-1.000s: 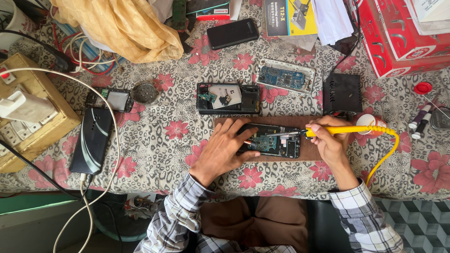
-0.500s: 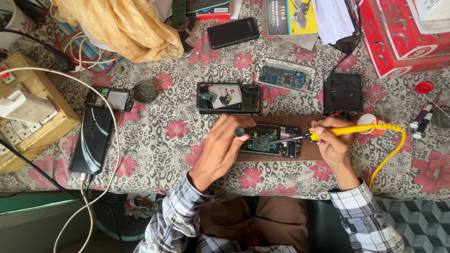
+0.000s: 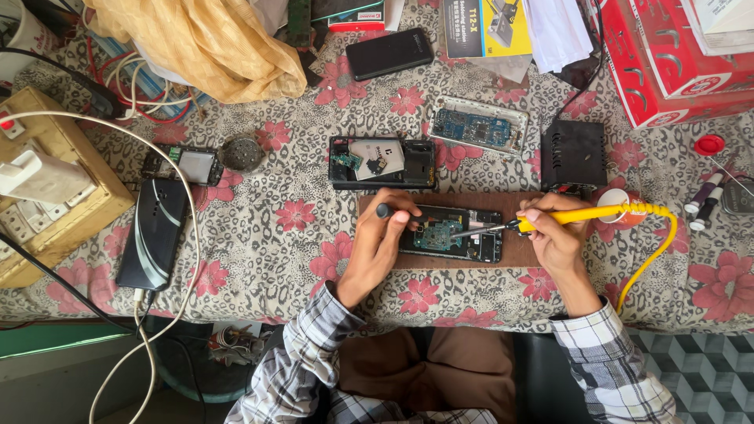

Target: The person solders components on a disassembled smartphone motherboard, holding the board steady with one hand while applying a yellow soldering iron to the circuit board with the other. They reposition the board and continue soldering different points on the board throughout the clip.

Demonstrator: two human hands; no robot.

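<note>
My right hand [image 3: 559,235] grips a yellow-handled soldering iron [image 3: 550,221], fingers closed around the handle, and its metal tip points left onto the circuit board of the opened phone [image 3: 449,233]. That phone lies face down on a brown wooden board [image 3: 525,250] on the worktop [image 3: 259,251] (the one under a flowered, leopard-spotted cloth). My left hand [image 3: 381,239] rests on the phone's left end, fingers closed on a small black-handled tool [image 3: 390,210]. The iron's yellow coiled cord [image 3: 656,235] loops off to the right. Just behind the board lies a second opened phone [image 3: 382,162], with a bare blue circuit board in its frame [image 3: 479,126] beyond it and a black box [image 3: 573,155] to the right. A dark phone [image 3: 153,233] lies well apart at the left.
</note>
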